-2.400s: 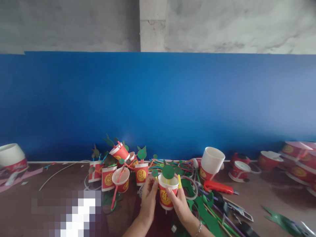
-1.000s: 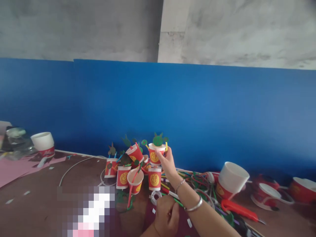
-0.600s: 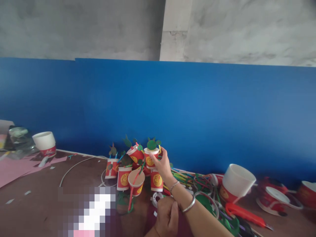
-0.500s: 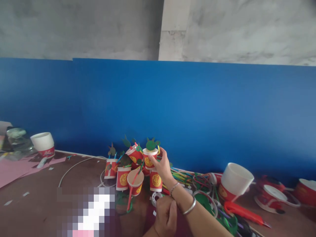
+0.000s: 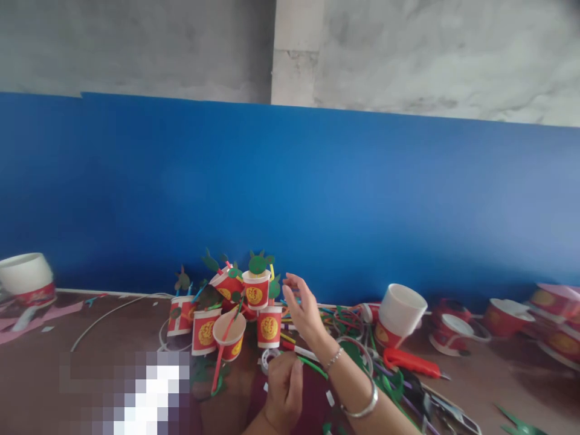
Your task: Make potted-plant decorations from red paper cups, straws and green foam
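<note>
Several small red paper cups with yellow emblems stand in a cluster against the blue panel. On top of another red cup [image 5: 269, 327] rests an upright cup [image 5: 256, 291] with a green cut-out face and a yellow straw. My right hand [image 5: 304, 305], with bracelets on its wrist, is just right of that upper cup, fingers apart and holding nothing. My left hand [image 5: 283, 386] is closed in a fist low in front of the cups; its inside is hidden. Beside it lies a roll of tape [image 5: 270, 357]. A tilted cup [image 5: 229, 329] has a long red straw.
To the right are a stack of white cups [image 5: 402, 311], a red-handled cutter [image 5: 412, 362], scissors [image 5: 453, 411], coloured straws and green scraps. Further right stand red paper bowls [image 5: 507, 317]. More white bowls [image 5: 27, 275] and pink paper [image 5: 67, 311] lie at left.
My right hand has let go of the upper cup and drawn away to its right. The cup now rests on the one below. The camera has turned to the right.
</note>
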Tool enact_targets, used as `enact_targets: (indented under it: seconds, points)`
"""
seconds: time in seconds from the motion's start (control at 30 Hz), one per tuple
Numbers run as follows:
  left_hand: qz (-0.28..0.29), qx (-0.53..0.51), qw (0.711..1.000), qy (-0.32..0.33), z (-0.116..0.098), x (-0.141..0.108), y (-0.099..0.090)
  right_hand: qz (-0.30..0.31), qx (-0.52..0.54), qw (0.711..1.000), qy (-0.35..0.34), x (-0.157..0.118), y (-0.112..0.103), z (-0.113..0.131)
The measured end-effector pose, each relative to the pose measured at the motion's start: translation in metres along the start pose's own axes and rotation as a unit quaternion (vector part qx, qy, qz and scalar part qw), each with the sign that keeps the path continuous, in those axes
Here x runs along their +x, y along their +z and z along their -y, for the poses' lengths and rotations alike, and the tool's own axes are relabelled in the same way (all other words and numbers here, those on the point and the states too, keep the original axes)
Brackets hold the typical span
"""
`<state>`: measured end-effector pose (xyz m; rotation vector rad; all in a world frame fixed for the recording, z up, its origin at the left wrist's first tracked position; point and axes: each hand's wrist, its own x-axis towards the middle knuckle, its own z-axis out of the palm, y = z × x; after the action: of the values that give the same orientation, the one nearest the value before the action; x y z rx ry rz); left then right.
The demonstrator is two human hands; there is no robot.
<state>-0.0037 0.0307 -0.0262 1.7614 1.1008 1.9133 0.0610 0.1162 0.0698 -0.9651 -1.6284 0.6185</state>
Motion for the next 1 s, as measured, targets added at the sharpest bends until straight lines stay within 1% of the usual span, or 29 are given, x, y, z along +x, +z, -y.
enact_targets:
  seconds: [0.03, 0.07, 0.1, 0.17, 0.2, 0.27, 0.33, 0.37, 0.43, 0.47, 0.53, 0.67, 0.73, 0.83, 0.9, 1.0]
  points:
    - [0.013, 0.019, 1.0, 0.016, -0.002, 0.002, -0.001, 0.007, -0.06, 0.998, -0.027, -0.001, -0.018, 0.003]
    - [0.017, 0.035, 0.998, 0.04, -0.003, 0.003, -0.001, 0.023, -0.129, 0.99, -0.056, -0.001, -0.038, 0.004]
    - [0.02, 0.047, 0.997, 0.059, -0.005, 0.005, -0.002, 0.037, -0.198, 0.977, -0.074, 0.0, -0.06, 0.005]
    - [0.031, 0.062, 0.994, 0.083, -0.007, 0.007, -0.003, 0.062, -0.315, 0.944, -0.076, 0.001, -0.107, 0.005]
    - [0.038, 0.064, 0.993, 0.091, -0.008, 0.008, -0.003, 0.065, -0.367, 0.926, -0.059, 0.002, -0.13, 0.003]
    - [0.045, 0.063, 0.992, 0.095, -0.008, 0.008, -0.003, 0.033, -0.468, 0.883, -0.012, 0.004, -0.173, 0.0]
    - [0.046, 0.056, 0.994, 0.083, -0.008, 0.006, -0.003, 0.002, -0.546, 0.837, 0.032, 0.003, -0.204, -0.001]
    - [0.046, 0.051, 0.995, 0.074, -0.007, 0.006, -0.002, -0.001, -0.572, 0.818, 0.055, 0.002, -0.215, -0.001]
    - [0.051, 0.042, 0.996, 0.058, -0.005, 0.004, -0.002, 0.053, -0.607, 0.787, 0.101, 0.0, -0.229, 0.001]
    - [0.056, 0.039, 0.996, 0.053, -0.004, 0.004, -0.002, 0.076, -0.613, 0.778, 0.114, -0.001, -0.232, 0.002]
    - [0.065, 0.039, 0.996, 0.052, -0.003, 0.004, -0.002, 0.109, -0.615, 0.773, 0.117, -0.001, -0.234, 0.004]
    - [0.065, 0.053, 0.995, 0.061, 0.0, 0.004, -0.004, 0.131, -0.617, 0.77, 0.097, 0.003, -0.235, 0.002]
    - [0.068, 0.07, 0.993, 0.069, 0.0, 0.005, -0.005, 0.133, -0.62, 0.768, 0.089, 0.007, -0.236, 0.0]
    - [0.091, 0.099, 0.987, 0.084, -0.001, 0.008, -0.006, 0.123, -0.62, 0.772, 0.072, 0.012, -0.239, 0.001]
    - [0.11, 0.11, 0.984, 0.088, -0.003, 0.009, -0.006, 0.104, -0.615, 0.779, 0.057, 0.015, -0.241, 0.006]
    - [0.131, 0.116, 0.981, 0.085, -0.005, 0.009, -0.005, 0.055, -0.605, 0.793, 0.035, 0.013, -0.243, 0.023]
